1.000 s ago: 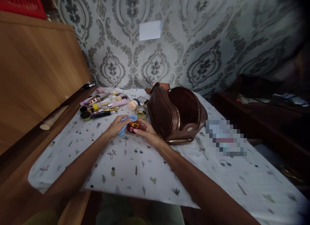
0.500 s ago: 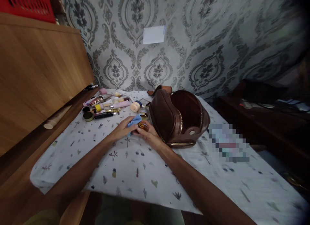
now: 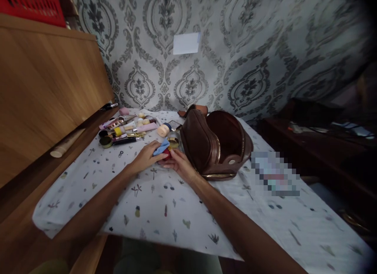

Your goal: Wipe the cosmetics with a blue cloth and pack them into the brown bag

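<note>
Tablecloth (image 3: pixel 153 219), blue rag (image 3: pixel 161 147) — against red jar (image 3: pixel 167 154)

I have both arms stretched forward, coming together from the two lower sides of my head view. The left forearm (image 3: pixel 101 201) goes up toward the right, and the right forearm (image 3: pixel 229 215) goes up toward the left. The left hand (image 3: pixel 145 156) is curled in a grip, its thumb directed to the right hand (image 3: pixel 182 165), which is also bent in a grip. The hands are very near each other, both forearms bare
</note>
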`<state>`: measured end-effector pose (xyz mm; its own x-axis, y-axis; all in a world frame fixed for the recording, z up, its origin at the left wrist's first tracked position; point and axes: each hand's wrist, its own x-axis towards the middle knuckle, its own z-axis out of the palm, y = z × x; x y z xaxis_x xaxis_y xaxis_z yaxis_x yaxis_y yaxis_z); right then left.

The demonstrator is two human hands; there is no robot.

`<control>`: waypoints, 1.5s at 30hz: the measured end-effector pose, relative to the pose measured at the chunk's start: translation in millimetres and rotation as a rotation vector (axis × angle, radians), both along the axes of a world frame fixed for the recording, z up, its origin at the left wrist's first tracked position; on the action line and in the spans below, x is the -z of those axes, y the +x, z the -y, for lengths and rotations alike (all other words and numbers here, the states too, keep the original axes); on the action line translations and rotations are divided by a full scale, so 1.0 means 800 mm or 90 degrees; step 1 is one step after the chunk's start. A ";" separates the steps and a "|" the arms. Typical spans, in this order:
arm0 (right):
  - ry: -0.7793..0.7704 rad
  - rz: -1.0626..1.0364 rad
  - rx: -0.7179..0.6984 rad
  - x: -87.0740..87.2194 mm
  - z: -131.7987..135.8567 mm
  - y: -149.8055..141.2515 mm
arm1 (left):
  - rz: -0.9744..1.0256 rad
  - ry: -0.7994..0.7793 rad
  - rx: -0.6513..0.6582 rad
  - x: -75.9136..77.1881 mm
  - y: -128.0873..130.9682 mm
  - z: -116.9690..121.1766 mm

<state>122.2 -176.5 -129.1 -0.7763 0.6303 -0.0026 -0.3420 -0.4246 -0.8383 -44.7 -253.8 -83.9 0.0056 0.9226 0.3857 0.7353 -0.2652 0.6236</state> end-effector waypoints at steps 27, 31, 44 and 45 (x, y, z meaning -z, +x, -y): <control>0.015 0.005 0.032 -0.003 0.004 0.000 | -0.124 -0.178 0.023 -0.007 -0.059 0.004; 0.073 0.042 0.024 -0.001 0.006 -0.001 | 0.075 -0.132 0.008 -0.008 -0.033 0.006; 0.150 0.078 0.056 0.003 0.008 -0.005 | 0.088 -0.142 0.112 -0.010 -0.017 0.008; 0.160 0.075 0.056 0.002 0.008 -0.003 | 0.108 -0.157 0.126 -0.012 -0.020 0.009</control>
